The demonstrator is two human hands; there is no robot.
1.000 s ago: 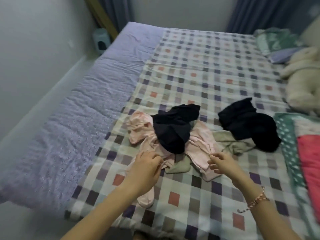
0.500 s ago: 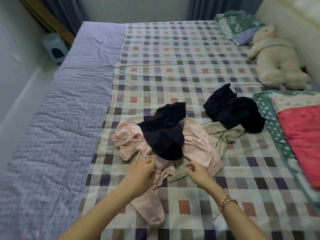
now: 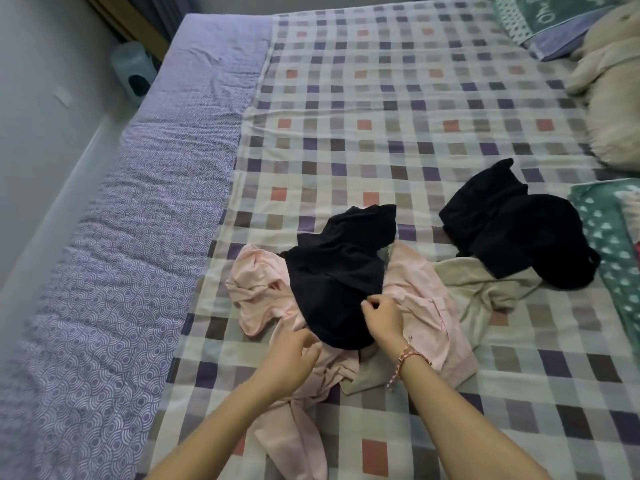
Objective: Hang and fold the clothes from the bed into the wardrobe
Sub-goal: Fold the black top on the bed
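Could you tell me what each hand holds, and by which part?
The right hand seems to pinch the nearer black garment at its right edge. The left hand lies on the pink garment; its grip is unclear.

Single view, head-worn, wide-angle. Looks from the near edge of the bed (image 3: 381,109), facing forward and steeply down across it. Close in: both forearms enter from the bottom edge, with the left hand (image 3: 294,351) and right hand (image 3: 381,315) at the pile of clothes (image 3: 332,271), just below frame centre. The wall (image 3: 34,98) runs along the left edge, and a plush toy (image 3: 609,81) is cut off at far right. Bed lines bow toward the frame edges.
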